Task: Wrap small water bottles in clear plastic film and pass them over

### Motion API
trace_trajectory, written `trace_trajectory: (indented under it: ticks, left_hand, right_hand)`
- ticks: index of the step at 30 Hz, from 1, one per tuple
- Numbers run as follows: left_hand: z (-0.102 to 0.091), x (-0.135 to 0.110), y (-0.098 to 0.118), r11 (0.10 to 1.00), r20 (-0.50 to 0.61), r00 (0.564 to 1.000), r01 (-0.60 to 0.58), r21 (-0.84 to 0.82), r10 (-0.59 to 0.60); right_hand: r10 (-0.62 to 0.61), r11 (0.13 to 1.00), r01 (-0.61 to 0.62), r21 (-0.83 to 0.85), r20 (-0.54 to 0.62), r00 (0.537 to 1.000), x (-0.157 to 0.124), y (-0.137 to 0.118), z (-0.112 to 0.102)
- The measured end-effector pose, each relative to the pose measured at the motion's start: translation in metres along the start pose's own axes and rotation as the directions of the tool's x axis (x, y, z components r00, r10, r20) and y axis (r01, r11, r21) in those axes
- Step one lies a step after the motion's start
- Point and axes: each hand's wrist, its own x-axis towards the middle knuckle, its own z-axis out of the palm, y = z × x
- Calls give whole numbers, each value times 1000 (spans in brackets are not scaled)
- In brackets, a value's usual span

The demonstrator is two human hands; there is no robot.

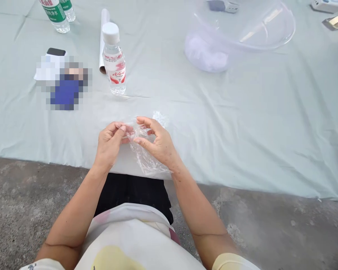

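Crumpled clear plastic film (148,159) hangs between my two hands, over the front edge of the cloth-covered table. My left hand (111,140) is closed, pinching the film's left side between thumb and fingers. On the other side my right hand (157,144) curves around the film with its thumb and fingers spread apart; parts of its fingers are hidden behind the plastic. Just beyond the right hand lies a small crumpled piece of clear plastic (160,118). A small water bottle (115,63) with a white cap stands upright ahead of my left hand.
A white roll (104,41) lies behind the bottle. Two green-labelled bottles (56,17) stand at the back left, near blurred-out items (64,90). A large clear basin (270,47) and a pale lilac soft mass (207,52) are at the back right. Pale cloth (242,131) covers the table.
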Motion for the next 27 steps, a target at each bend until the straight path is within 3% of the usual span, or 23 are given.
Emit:
trace_trajectory:
  ticks: [4,7,14,17,19,20,22,23,24,25,27]
  left_hand:
    - [-20,5,5,952,-53,989,119,-283,-139]
    - [-41,8,9,928,-160,974,95,-361,-162]
    - [-97,-1,17,972,-232,958,124,-202,-171]
    - [-112,-9,23,986,-333,930,124,-113,-155]
    - [-114,-16,32,1000,-499,867,-8,-13,1]
    - [-110,-20,37,988,-584,797,-130,83,154]
    - [-95,-29,51,857,-627,586,-375,352,514]
    - [-84,-33,59,754,-557,508,-455,474,657]
    - [-70,-36,66,678,-451,509,-497,541,733]
    - [-55,-37,71,629,-296,584,-522,575,756]
    - [-26,-33,76,591,85,762,-562,578,642]
  right_hand:
    - [-134,957,155,-243,100,986,-14,24,0]
    - [-149,910,170,-378,83,985,-25,37,-7]
    - [-2,835,90,-542,162,987,-38,20,-37]
    - [106,759,38,-650,182,977,-30,11,-37]
    - [164,689,2,-725,159,973,-21,6,-33]
    - [188,649,-6,-760,153,970,-17,4,-31]
    - [228,576,2,-817,163,960,-7,0,-27]
    - [247,551,13,-835,178,952,-3,-3,-25]
    - [266,532,27,-846,197,943,0,-5,-23]
    - [286,517,41,-855,218,933,3,-8,-22]
    - [329,490,68,-869,256,909,9,-12,-23]
